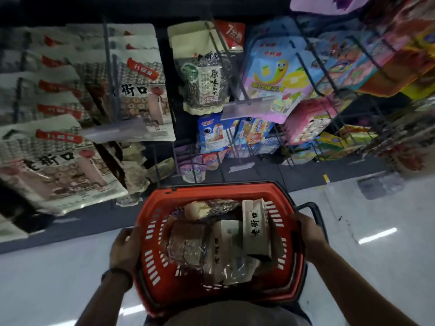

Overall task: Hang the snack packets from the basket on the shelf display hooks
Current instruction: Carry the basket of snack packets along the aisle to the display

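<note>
A red plastic basket (164,196) is held in front of my body, low in the view. My left hand (124,248) grips its left rim and my right hand (306,234) grips its right rim. Inside lie several snack packets: a pale one with black characters (256,229) standing on edge at the right, and clear crinkled ones (186,245) in the middle. Above the basket the shelf display hooks (107,45) carry hanging packets, white ones with red labels (138,90) at the left and a seed packet (204,78) in the middle.
Colourful packets (273,74) hang on wire racks at the upper right, and blue ones (211,135) sit lower down. A black basket handle (315,205) sticks out past my right hand. Shiny pale floor (376,255) spreads to the right and lower left.
</note>
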Available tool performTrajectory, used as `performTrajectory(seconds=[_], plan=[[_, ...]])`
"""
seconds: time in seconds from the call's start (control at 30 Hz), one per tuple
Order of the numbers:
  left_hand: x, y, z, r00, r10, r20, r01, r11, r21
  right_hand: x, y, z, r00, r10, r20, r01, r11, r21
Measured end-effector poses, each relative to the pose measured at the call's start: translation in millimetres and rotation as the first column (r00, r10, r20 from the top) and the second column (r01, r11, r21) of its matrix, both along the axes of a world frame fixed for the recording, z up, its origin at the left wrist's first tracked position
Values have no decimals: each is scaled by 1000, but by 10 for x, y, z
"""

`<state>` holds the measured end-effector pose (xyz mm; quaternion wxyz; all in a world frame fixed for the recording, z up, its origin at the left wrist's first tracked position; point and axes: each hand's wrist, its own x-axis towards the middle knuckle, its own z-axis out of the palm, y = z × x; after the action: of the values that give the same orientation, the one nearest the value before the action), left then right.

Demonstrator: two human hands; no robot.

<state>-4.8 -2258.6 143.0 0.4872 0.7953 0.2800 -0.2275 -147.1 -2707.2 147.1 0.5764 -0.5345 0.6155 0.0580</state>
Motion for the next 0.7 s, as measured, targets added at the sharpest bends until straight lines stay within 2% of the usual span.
performTrajectory(seconds=[0.2, 0.43, 0.53, 0.6, 0.7], plan=[[-265, -499, -300, 996, 90, 7, -90, 985, 148, 247, -471, -561, 980, 201, -5, -200, 977, 69], [-600, -1029, -1011, 959, 210, -192, -170, 964, 204, 237, -1016, -1412, 899, 423, -111, -411, 904, 118], [-700, -1019, -1706, 933, 240, -269, -193, 962, 191, 218, -1108, -1782, 872, 448, -199, -426, 893, 144], [-721, -1047, -2118, 913, 253, -320, -198, 961, 195, 162, -1143, -2088, 859, 473, -195, -447, 879, 165], [-557, -1287, -2432, 923, 226, -310, -172, 966, 191, 158, -1184, -2509, 887, 391, -244, -361, 919, 160]])
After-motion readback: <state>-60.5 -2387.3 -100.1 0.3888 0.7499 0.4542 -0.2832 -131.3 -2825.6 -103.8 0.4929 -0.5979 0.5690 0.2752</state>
